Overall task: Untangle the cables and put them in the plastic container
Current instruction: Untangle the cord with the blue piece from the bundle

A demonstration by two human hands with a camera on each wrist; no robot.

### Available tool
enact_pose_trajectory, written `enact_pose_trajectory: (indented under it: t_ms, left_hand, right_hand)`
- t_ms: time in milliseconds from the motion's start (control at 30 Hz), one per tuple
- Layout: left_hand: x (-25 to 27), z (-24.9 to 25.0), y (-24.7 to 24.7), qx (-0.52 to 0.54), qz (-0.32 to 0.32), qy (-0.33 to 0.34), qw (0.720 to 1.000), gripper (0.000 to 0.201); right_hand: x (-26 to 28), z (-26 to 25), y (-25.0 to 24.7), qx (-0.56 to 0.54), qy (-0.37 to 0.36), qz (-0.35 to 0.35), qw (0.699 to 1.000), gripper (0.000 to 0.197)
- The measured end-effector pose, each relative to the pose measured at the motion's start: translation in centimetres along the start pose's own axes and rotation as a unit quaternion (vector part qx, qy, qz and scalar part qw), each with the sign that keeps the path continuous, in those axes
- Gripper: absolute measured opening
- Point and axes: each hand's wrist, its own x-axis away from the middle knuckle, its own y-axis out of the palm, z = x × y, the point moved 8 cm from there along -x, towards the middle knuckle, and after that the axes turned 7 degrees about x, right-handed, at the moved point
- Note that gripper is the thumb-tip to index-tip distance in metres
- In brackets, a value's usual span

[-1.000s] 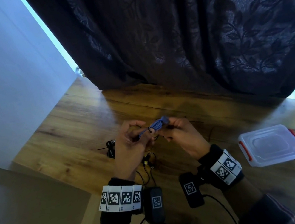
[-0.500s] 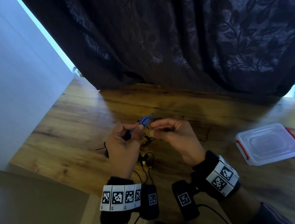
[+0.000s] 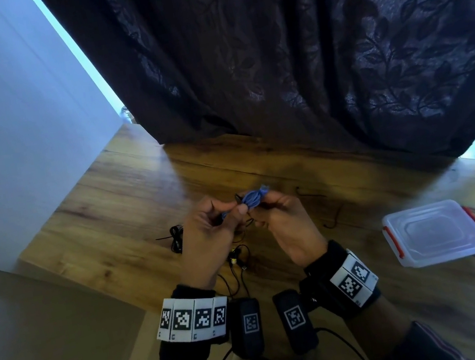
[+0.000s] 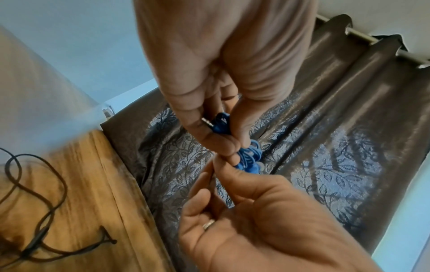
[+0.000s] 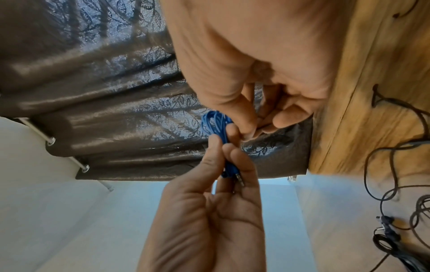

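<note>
Wooden surface (image 3: 113, 201) stretches out before you, with a dark leaf-patterned curtain (image 3: 303, 57) hanging along its far edge. At your right sits the plastic box (image 3: 434, 232), lid on, red clips at both ends, well apart from your hands. Black cables (image 3: 237, 259) lie loose on the surface beneath and just left of your wrists, still looped over one another. Your left hand (image 3: 208, 235) and right hand (image 3: 284, 219) are raised together above them, fingertips almost meeting. Between them you hold the blue cable (image 3: 252, 200), bunched into a small coil. Your left thumb and forefinger pinch its near end, where the metal plug (image 4: 207, 122) pokes out. Your right fingertips pinch the coil from the other side.
</note>
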Motion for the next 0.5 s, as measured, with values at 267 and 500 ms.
enact_pose_trajectory:
  t_ms: [267, 500]
  left_hand:
    - [0.4, 0.3, -0.1, 0.040, 0.003, -0.022, 0.999, 0.016]
    - [0.6, 0.8, 0.1, 0.048, -0.001, -0.023, 0.999, 0.023]
  right_hand:
    - [0.1, -1.2, -0.1, 0.011, -0.032, -0.012, 0.999, 0.024]
    - [0.3, -2.2, -0.3, 0.065, -0.051, -0.008, 0.997, 0.025]
